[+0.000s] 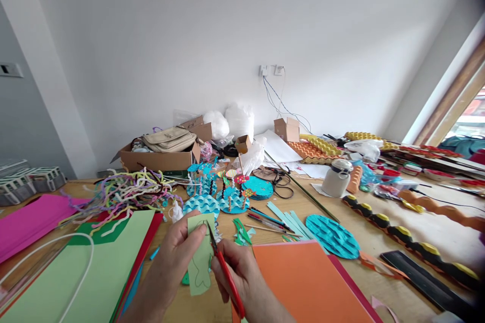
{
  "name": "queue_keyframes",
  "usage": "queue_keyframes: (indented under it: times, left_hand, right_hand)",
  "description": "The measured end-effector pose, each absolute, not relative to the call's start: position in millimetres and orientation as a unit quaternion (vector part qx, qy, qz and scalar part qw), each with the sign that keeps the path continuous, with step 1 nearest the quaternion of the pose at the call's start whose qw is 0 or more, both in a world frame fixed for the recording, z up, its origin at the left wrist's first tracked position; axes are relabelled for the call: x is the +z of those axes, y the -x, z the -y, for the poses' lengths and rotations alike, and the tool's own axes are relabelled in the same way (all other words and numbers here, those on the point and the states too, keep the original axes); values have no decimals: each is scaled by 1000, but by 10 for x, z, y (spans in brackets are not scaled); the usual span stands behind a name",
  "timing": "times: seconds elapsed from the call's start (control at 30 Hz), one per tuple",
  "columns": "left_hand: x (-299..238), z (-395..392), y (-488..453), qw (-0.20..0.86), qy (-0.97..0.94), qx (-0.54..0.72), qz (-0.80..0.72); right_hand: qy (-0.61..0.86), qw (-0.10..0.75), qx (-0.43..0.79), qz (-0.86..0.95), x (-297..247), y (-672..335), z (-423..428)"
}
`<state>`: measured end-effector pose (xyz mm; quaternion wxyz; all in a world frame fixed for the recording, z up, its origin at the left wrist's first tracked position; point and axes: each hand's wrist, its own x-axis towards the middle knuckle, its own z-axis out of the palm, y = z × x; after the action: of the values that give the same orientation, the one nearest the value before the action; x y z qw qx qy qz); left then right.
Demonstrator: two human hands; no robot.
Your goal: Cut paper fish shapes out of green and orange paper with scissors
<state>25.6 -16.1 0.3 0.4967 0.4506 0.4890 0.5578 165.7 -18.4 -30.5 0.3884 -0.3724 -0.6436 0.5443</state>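
Observation:
My left hand (170, 260) pinches a light green paper piece (199, 257) with a pencilled outline drawn on it, held upright over the wooden table (352, 234). My right hand (242, 275) grips red-handled scissors (226, 275). Their blades point up and left and meet the paper's right edge near its top. Both hands sit near the table's front edge, between a light green sheet (87, 272) on the left and an orange sheet (303, 282) on the right.
Blue wave-patterned paper discs (331, 234) and small craft figures (231, 194) lie beyond the hands, with pens (265, 219), green paper strips and coloured pipe cleaners (125, 194). A cardboard box (159, 159) with a beige bag, a white jar (337, 177) and egg trays (316, 149) stand farther back.

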Motion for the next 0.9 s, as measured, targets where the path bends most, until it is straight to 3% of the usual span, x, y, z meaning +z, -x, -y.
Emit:
queue_keyframes:
  times: [0.67, 0.9]
  left_hand:
    - [37, 216, -237, 512, -422, 549, -508]
    - [92, 206, -210, 488, -508, 529, -472]
  right_hand:
    - [334, 394, 549, 657, -422, -1682, 164]
    - [349, 391, 504, 687, -416, -1703, 169]
